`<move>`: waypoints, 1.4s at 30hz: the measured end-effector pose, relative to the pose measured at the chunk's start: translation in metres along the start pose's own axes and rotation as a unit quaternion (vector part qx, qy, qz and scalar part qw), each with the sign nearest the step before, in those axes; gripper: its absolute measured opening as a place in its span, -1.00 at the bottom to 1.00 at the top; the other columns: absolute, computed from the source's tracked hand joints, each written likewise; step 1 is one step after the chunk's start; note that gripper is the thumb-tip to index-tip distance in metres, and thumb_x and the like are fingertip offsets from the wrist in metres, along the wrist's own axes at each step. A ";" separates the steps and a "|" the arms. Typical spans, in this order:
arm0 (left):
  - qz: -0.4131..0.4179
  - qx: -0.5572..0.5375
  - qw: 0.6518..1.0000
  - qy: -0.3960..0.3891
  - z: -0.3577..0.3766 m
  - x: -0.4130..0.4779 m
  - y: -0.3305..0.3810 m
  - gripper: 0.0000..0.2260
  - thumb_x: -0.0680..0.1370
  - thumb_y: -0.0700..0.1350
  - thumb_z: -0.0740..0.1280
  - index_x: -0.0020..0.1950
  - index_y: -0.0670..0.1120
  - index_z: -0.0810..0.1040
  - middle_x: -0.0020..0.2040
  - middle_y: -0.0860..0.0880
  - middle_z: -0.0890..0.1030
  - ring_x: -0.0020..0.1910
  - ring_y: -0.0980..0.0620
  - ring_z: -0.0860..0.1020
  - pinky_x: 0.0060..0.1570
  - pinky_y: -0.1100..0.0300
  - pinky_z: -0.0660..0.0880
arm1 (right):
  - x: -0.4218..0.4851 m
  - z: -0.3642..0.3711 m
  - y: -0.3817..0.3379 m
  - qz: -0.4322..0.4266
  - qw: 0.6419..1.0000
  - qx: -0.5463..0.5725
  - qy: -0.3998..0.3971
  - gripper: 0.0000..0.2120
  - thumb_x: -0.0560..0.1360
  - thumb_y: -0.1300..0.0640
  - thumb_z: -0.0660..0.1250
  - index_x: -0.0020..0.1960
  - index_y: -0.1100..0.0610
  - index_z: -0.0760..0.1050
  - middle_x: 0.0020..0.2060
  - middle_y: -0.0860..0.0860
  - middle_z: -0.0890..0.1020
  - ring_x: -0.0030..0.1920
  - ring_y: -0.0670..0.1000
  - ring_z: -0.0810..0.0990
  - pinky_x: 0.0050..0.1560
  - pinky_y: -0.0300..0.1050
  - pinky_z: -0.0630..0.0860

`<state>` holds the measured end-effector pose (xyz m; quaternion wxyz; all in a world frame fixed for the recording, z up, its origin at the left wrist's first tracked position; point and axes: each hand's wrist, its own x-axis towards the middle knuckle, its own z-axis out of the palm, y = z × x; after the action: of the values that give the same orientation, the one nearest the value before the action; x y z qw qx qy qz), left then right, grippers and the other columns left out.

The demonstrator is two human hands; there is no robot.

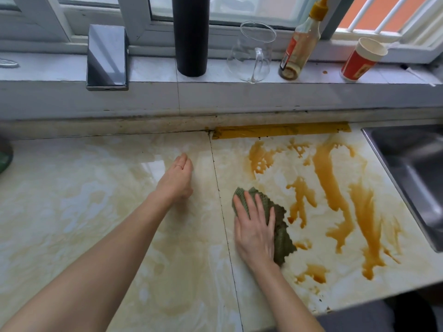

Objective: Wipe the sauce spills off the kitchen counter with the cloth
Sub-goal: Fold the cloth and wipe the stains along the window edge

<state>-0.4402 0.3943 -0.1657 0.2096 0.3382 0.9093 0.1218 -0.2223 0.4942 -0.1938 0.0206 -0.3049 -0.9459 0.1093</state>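
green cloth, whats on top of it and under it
The right hand presses flat on the green cloth. The cloth lies on the counter; whatever is directly beneath it is covered.

This is a home kitchen. A glossy, cream marble-patterned bench (96, 212) fills the lower frame, and a stainless steel sink (412, 168) is set into it at the right edge. Brown sauce spills (330, 178) streak the bench right of centre. Across the top runs a tiled window sill (153, 70) below white sliding window frames (134, 22). It carries everyday kitchen things: a nearly empty sauce bottle (299, 46) with a yellow cap, a clear glass jug (251, 53), a red paper cup (362, 59) and a tall black cylinder (190, 37). White bars (388, 13) show outside at upper right.
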 end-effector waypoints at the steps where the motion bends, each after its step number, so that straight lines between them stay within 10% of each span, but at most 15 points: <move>1: -0.002 -0.002 1.000 -0.002 -0.001 0.000 0.000 -0.35 0.50 -0.38 0.07 0.55 -0.21 -0.11 0.57 -0.13 -0.12 0.55 -0.05 -0.10 0.50 0.13 -0.06 | 0.007 -0.002 0.007 0.017 1.000 0.006 0.007 -0.55 0.63 0.03 0.07 0.51 -0.13 0.18 0.53 -0.09 0.17 0.54 -0.02 0.01 0.51 0.20 -0.11; 10: 0.001 0.013 1.000 0.002 0.001 -0.001 0.000 -0.35 0.52 -0.35 0.08 0.54 -0.22 -0.15 0.57 -0.14 -0.14 0.55 -0.06 -0.12 0.51 0.11 -0.06 | -0.028 0.005 -0.008 -0.058 0.998 0.026 -0.001 -0.54 0.60 -0.06 -0.01 0.50 -0.13 0.22 0.52 -0.14 0.19 0.54 -0.06 0.03 0.50 0.16 -0.08; 18: 0.012 0.008 1.000 0.011 -0.011 -0.013 0.011 -0.41 0.51 -0.39 0.08 0.53 -0.22 0.00 0.57 -0.15 -0.07 0.55 -0.08 -0.07 0.50 0.04 0.08 | -0.013 -0.003 0.004 0.039 0.998 0.054 0.012 -0.55 0.63 0.02 0.03 0.51 -0.16 0.14 0.54 -0.13 0.10 0.54 -0.10 -0.07 0.51 0.10 -0.21; 24: 0.087 -0.028 0.994 0.057 0.027 -0.055 0.041 -0.33 0.49 -0.38 0.13 0.56 -0.11 -0.01 0.57 -0.08 -0.05 0.55 -0.03 -0.02 0.49 0.15 0.00 | -0.056 0.008 0.003 -0.098 0.994 0.037 -0.009 -0.52 0.59 0.00 0.04 0.51 -0.16 0.15 0.52 -0.13 0.17 0.54 -0.08 0.00 0.49 0.17 -0.03; 31: 0.122 -0.021 0.991 0.048 0.057 -0.098 0.064 -0.37 0.50 -0.35 0.12 0.55 -0.13 0.02 0.57 -0.08 0.01 0.54 0.00 0.03 0.47 0.22 -0.02 | -0.047 -0.007 0.021 0.000 0.998 0.067 -0.008 -0.54 0.63 0.03 0.05 0.52 -0.16 0.12 0.54 -0.13 0.08 0.54 -0.09 -0.09 0.51 0.10 -0.19; 37: 0.099 -0.013 0.994 0.052 0.072 -0.120 0.081 -0.48 0.60 -0.21 0.08 0.55 -0.13 0.03 0.57 -0.09 0.03 0.54 0.00 0.05 0.48 0.20 0.00 | -0.089 -0.002 0.024 -0.146 0.987 0.051 -0.031 -0.49 0.59 0.02 0.07 0.53 -0.13 0.11 0.55 -0.11 0.10 0.55 -0.07 -0.03 0.50 0.14 -0.08; 42: 0.079 -0.020 0.994 0.066 0.077 -0.139 0.083 -0.38 0.51 -0.35 0.09 0.55 -0.13 0.02 0.57 -0.07 0.03 0.54 0.01 0.03 0.47 0.22 -0.01 | -0.073 -0.012 0.041 -0.063 0.995 0.077 -0.027 -0.52 0.63 0.04 0.06 0.52 -0.15 0.11 0.55 -0.13 0.06 0.54 -0.09 -0.08 0.51 0.08 -0.20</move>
<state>-0.2626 0.3691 -0.1614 0.1454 0.3962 0.8890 0.1779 -0.1385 0.4863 -0.1890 0.0257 -0.2392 -0.9521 0.1887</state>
